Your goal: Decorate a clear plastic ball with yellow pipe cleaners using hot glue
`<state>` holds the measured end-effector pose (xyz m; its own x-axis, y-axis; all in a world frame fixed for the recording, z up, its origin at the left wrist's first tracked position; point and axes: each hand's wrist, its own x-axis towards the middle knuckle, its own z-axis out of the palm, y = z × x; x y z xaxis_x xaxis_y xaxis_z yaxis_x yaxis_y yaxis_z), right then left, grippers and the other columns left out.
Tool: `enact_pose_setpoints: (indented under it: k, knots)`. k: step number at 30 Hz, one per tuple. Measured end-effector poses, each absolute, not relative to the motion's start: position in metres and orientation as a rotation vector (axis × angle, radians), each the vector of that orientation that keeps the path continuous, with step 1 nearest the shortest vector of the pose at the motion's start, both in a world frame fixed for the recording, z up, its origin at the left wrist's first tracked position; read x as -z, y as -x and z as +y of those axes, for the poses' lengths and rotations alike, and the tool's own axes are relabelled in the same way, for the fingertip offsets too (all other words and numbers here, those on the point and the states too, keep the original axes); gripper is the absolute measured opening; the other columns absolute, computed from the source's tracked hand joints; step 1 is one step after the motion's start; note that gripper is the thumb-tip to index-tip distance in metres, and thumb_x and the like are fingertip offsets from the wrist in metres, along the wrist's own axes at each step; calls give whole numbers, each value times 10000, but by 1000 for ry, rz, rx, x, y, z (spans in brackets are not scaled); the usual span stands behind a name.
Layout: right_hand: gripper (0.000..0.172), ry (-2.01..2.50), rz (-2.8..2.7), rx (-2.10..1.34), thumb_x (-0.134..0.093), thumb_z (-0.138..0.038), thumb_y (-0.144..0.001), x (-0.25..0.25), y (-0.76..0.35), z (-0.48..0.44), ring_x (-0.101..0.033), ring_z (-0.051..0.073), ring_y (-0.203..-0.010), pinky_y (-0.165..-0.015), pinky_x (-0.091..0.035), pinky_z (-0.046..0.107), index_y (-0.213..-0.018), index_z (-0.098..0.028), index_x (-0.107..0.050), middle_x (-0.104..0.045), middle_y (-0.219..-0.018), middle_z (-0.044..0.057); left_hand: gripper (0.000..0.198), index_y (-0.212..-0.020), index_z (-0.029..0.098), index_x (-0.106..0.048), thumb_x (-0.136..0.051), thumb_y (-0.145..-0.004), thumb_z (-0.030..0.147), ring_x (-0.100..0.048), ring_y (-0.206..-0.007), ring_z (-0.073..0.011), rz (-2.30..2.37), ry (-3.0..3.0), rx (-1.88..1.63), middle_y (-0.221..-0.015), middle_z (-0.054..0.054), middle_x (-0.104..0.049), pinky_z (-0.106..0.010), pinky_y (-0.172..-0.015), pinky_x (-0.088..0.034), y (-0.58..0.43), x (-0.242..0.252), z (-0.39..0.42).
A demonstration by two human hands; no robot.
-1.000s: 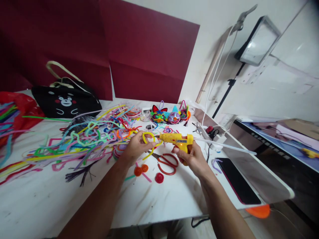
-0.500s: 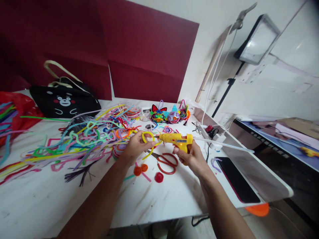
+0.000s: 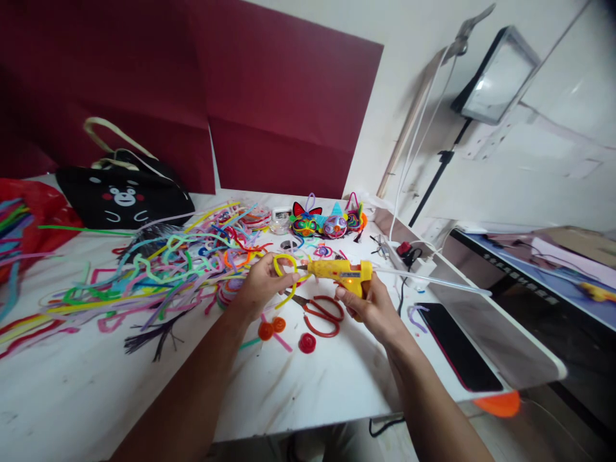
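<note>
1. Yellow loop [image 3: 276, 264] is up in the air over the table [image 3: 289, 398], in front of the person.
2. Left hand [image 3: 262, 285] pinches the loop with the thumb and fingers.
3. Right hand [image 3: 368, 298] wraps around the grip of the glue gun [image 3: 344, 269], which is yellow too. A small orange light shines on its side.
4. The gun's tip points left, right by the loop. I cannot tell if they touch.
5. A long, clear glue stick [image 3: 433, 280] pokes out of the back of the gun.
6. Scissors [image 3: 322, 314] with red handles lie on the table, below the gun.
7. Near them are a red curl [image 3: 307, 342] and two orange curls [image 3: 265, 330]. The orange ones sit side by side.
8. A big, messy pile [image 3: 183, 250] of bright, fuzzy sticks lies to the left.
9. Little colorful faces [image 3: 305, 224] sit at the back, near the wall.
10. A black bag [image 3: 125, 205] with a bear face stands behind the pile.
11. A phone [image 3: 459, 346] lies on the right, next to a bent purple stick [image 3: 414, 317].
</note>
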<state>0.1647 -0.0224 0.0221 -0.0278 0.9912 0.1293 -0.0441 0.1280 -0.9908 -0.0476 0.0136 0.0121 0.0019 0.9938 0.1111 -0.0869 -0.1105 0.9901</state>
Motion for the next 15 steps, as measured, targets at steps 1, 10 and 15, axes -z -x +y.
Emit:
enact_pose_setpoints:
  k: [1, 10, 15]
  knots:
    - [450, 1067, -1262, -1153, -837, -367, -660, -23, -165, -22, -591, 189, -665, -476, -404, 265, -979, -205, -564, -634, -752, 14, 416, -788, 201, -514, -848, -570, 319, -475, -480, -87, 1087, -1227, -1324, -596, 70, -545, -216, -478, -346, 48, -12, 14]
    - [441, 1069, -1278, -1166, -831, -388, -664, -29, -164, -20, -580, 179, -643, -478, -403, 266, -956, -205, -556, -639, -752, 16, 400, -783, 196, -524, -842, -572, 314, -478, -507, -85, 1072, -1234, -1324, -633, 61, -557, -216, -501, -358, 47, -14, 12]
    - [411, 1079, -1296, -1155, -821, -395, -665, -33, -163, -17, -560, 169, -623, -478, -397, 264, -919, -200, -564, -630, -726, 15, 391, -787, 194, -535, -837, -556, 281, -501, -546, -93, 1101, -1240, -1347, -658, 56, -568, -217, -522, -380, 46, -14, 13]
